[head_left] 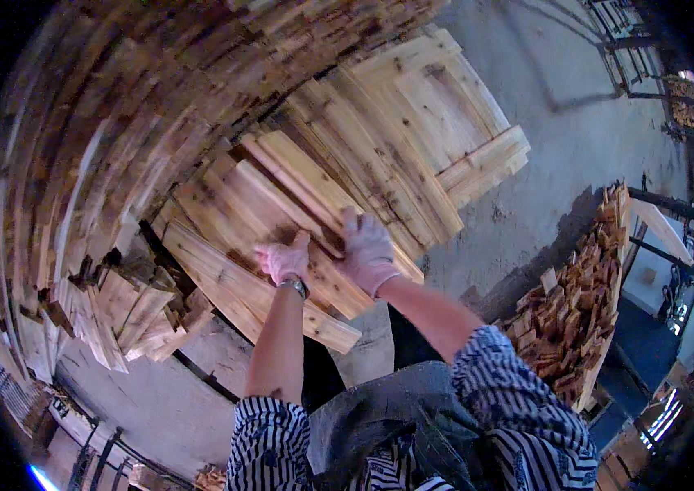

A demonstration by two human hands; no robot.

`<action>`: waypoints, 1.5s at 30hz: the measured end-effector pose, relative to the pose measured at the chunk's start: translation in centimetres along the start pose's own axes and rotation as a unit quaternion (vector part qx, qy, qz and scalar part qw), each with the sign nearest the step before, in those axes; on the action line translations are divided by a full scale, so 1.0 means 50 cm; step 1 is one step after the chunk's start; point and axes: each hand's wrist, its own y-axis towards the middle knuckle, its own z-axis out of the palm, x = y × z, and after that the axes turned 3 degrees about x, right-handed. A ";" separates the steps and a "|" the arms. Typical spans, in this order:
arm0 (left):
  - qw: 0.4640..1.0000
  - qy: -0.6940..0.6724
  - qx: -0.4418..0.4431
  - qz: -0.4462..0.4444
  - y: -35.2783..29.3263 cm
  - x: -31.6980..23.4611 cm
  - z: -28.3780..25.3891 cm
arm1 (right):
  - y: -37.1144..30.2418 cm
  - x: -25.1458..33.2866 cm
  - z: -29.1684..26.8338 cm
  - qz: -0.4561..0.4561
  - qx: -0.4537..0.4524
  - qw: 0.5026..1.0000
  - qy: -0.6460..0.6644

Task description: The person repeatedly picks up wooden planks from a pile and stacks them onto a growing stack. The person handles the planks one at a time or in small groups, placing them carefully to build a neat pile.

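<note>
In the head view, both my hands wear pale pinkish gloves and rest on a layer of rough wooden boards [236, 204]. My left hand [285, 260] lies on a wide board with its thumb and fingers apart. A watch or band [293, 285] circles that wrist. Just to its right, my right hand [366, 255] is closed over the near part of a long wooden board [306, 168]; its thumb side is partly hidden. Between the hands runs a narrower board [277, 195], lying lengthwise beside the others. More boards [379, 147] lie side by side farther to the right.
A tall stack of boards [134, 98] rises along the far left. Short offcuts [130, 311] are heaped at its near end. A pile of wood pieces [564, 315] stands at the right, by a metal frame [674, 204]. Grey concrete floor [519, 74] shows beyond the boards.
</note>
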 end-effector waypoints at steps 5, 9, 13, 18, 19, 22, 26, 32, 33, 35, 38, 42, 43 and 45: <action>0.998 -0.037 0.043 0.025 0.072 0.040 0.073 | 0.024 -0.045 0.079 0.004 0.003 0.999 -0.038; 0.995 0.057 0.041 -0.068 0.057 -0.012 0.102 | 0.066 -0.139 -0.064 0.046 0.100 0.987 0.115; 0.976 0.189 -0.021 -0.105 0.072 -0.073 0.146 | 0.138 -0.143 -0.066 0.137 0.157 0.978 0.031; 0.913 0.406 -0.040 -0.011 0.185 0.031 0.159 | 0.166 -0.193 -0.108 0.097 0.172 0.969 0.146; 0.896 0.443 -0.011 0.027 0.175 0.007 0.155 | 0.162 -0.232 -0.113 0.096 0.178 0.965 0.168; 0.956 0.279 0.078 -0.051 0.136 -0.028 0.123 | 0.184 -0.368 -0.170 0.105 0.172 0.941 0.272; 0.977 0.169 -0.015 -0.127 0.042 -0.079 0.087 | 0.289 -0.535 -0.226 0.083 0.130 0.973 0.170; 0.967 0.245 0.031 -0.064 0.092 -0.022 0.104 | 0.345 -0.530 -0.159 0.086 0.139 0.974 0.159; 0.962 0.251 0.099 -0.034 0.103 0.011 0.098 | 0.311 -0.477 -0.168 0.100 0.110 0.977 0.151; 0.968 0.226 0.106 -0.008 0.066 -0.045 0.091 | 0.307 -0.464 -0.177 0.116 0.072 0.989 0.063; 0.968 0.232 0.098 -0.014 0.019 -0.108 0.062 | 0.277 -0.370 -0.208 0.080 0.039 0.996 -0.028; 0.964 0.248 0.072 -0.055 0.048 -0.091 0.084 | 0.316 -0.404 -0.210 0.101 0.083 0.991 -0.037; 0.966 0.250 0.037 -0.061 0.036 -0.094 0.087 | 0.325 -0.445 -0.237 0.112 0.096 0.989 -0.022; 0.955 0.277 0.065 -0.084 0.116 -0.041 0.112 | 0.349 -0.498 -0.287 0.094 0.083 0.992 -0.034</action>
